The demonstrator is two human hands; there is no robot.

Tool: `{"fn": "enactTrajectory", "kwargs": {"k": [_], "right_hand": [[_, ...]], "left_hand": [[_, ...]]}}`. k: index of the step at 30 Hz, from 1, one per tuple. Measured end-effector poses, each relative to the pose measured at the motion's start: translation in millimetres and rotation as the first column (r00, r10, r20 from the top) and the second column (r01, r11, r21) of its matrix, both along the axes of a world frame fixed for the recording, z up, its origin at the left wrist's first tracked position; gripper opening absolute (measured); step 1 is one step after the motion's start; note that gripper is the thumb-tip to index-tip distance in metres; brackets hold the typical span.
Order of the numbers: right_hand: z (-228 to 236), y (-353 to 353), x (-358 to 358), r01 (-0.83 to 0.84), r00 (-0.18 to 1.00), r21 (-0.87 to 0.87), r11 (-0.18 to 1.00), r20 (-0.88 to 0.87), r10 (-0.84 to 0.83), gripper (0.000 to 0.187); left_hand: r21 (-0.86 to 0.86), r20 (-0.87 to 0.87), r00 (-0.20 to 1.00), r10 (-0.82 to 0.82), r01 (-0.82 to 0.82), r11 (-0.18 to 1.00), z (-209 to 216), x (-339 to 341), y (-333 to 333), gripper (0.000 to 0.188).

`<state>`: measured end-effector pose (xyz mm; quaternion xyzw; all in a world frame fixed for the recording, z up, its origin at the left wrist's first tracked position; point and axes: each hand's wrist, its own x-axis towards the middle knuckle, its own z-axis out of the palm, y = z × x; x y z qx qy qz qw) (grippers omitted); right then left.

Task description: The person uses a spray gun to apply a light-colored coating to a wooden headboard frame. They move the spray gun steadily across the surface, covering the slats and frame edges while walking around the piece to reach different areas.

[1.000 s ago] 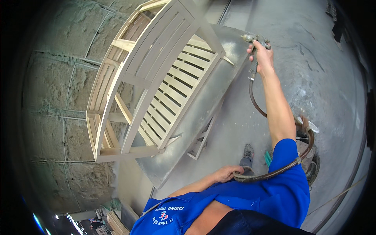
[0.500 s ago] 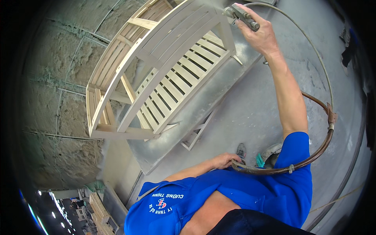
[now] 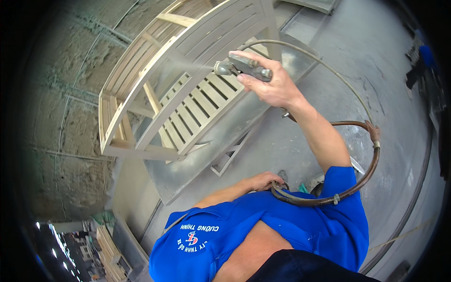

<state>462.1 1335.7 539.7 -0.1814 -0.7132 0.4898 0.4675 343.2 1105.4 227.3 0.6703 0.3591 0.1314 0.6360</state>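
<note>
My right hand [image 3: 277, 87] is wrapped round a metal spray gun [image 3: 251, 68], its nozzle pointing left. A pale mist [image 3: 185, 65] leaves the nozzle toward the curved slatted back of a wooden bench [image 3: 211, 35]. Grey-white coating covers the bench's near side, while bare pale wood shows on parts farther left. Gun and bench look apart from each other. Low at my waist, my left hand [image 3: 263, 181] is closed on a looped brown hose [image 3: 307, 203]. A thinner hose [image 3: 324, 63] arcs from the gun to the right and joins the brown one.
Beneath the bench lies a flat grey metal board [image 3: 162, 181], with a small angled frame [image 3: 230, 157] below its edge. A rough, stained wall [image 3: 80, 127] crossed by pipes stands at left. Stacked timber [image 3: 112, 256] sits lower left. A dark hose [image 3: 418, 202] runs along the floor at right.
My right hand has swung left and down with the spray gun, from the bench's far right end to nearer its middle. My left hand still grips the hose.
</note>
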Motion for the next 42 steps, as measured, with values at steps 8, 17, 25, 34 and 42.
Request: {"fn": "enactTrajectory", "kwargs": {"k": [8,17,25,34,42], "right_hand": [[-6,84,34,0.515,0.856,0.006,0.857,-0.057,-0.514,0.050],[-10,95,81,0.634,0.765,0.213,0.743,-0.036,-0.642,0.048],[-50,11,39,0.317,0.948,0.314,0.895,-0.113,-0.297,0.050],[-70,7,44,0.183,0.983,0.110,0.977,0.008,-0.185,0.051],[-69,79,86,0.669,0.739,0.156,0.727,-0.035,-0.672,0.051]], "left_hand": [[0.017,0.024,0.998,0.053,-0.054,0.998,0,-7,-6,0.022],[-0.111,-0.008,0.995,0.102,-0.103,0.989,-11,-3,-11,0.022],[0.130,-0.010,1.000,0.000,0.001,0.992,0,6,-5,0.019],[0.281,-0.038,0.998,-0.054,0.062,0.958,14,9,6,0.019],[0.033,0.038,0.998,0.044,-0.046,0.998,-1,1,-3,0.018]]}}
